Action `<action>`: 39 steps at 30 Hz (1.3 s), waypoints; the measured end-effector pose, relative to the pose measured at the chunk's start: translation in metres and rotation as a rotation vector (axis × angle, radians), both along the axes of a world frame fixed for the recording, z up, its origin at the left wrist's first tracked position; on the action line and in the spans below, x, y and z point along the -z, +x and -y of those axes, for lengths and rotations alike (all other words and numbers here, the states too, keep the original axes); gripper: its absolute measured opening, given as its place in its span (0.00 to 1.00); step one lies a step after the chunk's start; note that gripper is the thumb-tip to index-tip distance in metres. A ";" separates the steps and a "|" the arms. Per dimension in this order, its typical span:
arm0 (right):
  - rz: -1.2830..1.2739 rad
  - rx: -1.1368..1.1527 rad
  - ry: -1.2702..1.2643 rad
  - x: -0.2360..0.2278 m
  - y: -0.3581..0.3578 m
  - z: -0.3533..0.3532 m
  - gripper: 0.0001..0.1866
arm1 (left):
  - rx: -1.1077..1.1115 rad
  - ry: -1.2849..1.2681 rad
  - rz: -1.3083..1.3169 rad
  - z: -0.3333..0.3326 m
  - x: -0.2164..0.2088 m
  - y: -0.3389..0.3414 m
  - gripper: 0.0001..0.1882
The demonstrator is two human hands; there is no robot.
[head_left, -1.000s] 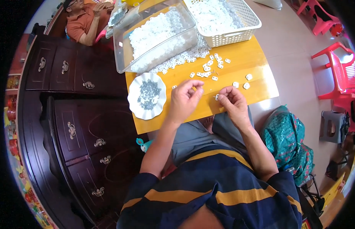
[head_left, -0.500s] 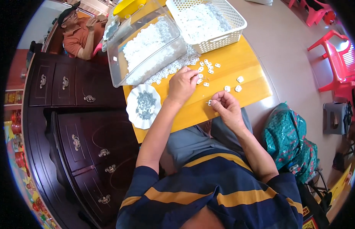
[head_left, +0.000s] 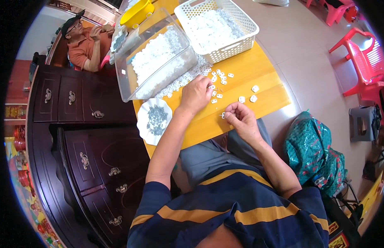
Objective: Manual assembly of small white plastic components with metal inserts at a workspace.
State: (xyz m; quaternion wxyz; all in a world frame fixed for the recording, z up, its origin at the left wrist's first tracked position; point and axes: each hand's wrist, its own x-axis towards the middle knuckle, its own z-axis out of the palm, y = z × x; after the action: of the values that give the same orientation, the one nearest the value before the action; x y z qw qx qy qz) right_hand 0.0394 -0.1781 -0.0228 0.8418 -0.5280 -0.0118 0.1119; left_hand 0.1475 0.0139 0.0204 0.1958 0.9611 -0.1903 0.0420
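Observation:
My right hand (head_left: 244, 122) pinches a small white plastic piece (head_left: 222, 115) with a thin metal pin sticking out, just above the table's near part. My left hand (head_left: 195, 95) is closed, its fingertips down at a scatter of small white two-holed pieces (head_left: 214, 94); whatever lies between them is too small to make out. Thin pins (head_left: 219, 90) lie beside those fingertips. Three larger white pieces (head_left: 253, 98) are beyond my right hand. Left of my left forearm sits a white scalloped dish (head_left: 143, 127) with small grey metal parts (head_left: 157, 117) in it.
On the yellow wooden table (head_left: 266, 74) stand a clear plastic bin (head_left: 167, 62) and a white perforated basket (head_left: 235, 47), both full of white pieces. Dark wooden drawers (head_left: 105, 144) border the left. A person (head_left: 91, 45) sits far left. Red chairs (head_left: 365, 62) and a green bag (head_left: 309, 136) are right.
The view has shifted slightly, so the table contents sit a little lower and further left. Both hands keep nearly the same places and closed grips.

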 end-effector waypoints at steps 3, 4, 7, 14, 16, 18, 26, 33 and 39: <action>-0.017 -0.002 -0.003 -0.002 0.000 0.000 0.06 | -0.001 -0.010 -0.027 0.000 -0.002 0.001 0.07; -0.018 -0.003 -0.001 -0.002 0.000 0.000 0.06 | 0.000 -0.020 -0.040 0.000 -0.002 0.002 0.08; -0.026 -0.004 -0.006 -0.002 0.000 0.000 0.06 | -0.008 -0.105 0.003 -0.004 -0.004 0.000 0.07; -0.037 0.040 -0.014 -0.007 -0.001 0.001 0.03 | -0.199 -0.504 -0.107 -0.014 -0.025 -0.031 0.04; -0.035 0.042 -0.015 -0.009 -0.001 -0.001 0.04 | -0.196 -0.576 -0.099 -0.022 -0.017 -0.044 0.02; -0.037 0.050 -0.020 -0.010 -0.002 -0.002 0.04 | -0.162 -0.880 -0.187 -0.025 -0.011 -0.055 0.06; -0.014 0.052 -0.062 -0.019 -0.005 -0.012 0.05 | -0.189 -1.175 -0.471 -0.022 -0.007 -0.083 0.08; 0.001 0.039 -0.143 -0.022 -0.003 -0.022 0.06 | -0.112 -1.153 -0.505 -0.037 -0.001 -0.094 0.07; 0.012 -0.005 -0.181 -0.025 -0.003 -0.028 0.05 | -0.085 -1.105 -0.496 -0.040 -0.005 -0.102 0.07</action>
State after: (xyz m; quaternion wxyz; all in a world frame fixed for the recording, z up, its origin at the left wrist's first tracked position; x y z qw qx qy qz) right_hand 0.0360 -0.1504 0.0023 0.7902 -0.6025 -0.0078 0.1115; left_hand 0.0451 0.0541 0.0255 0.7025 0.7051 -0.0504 -0.0826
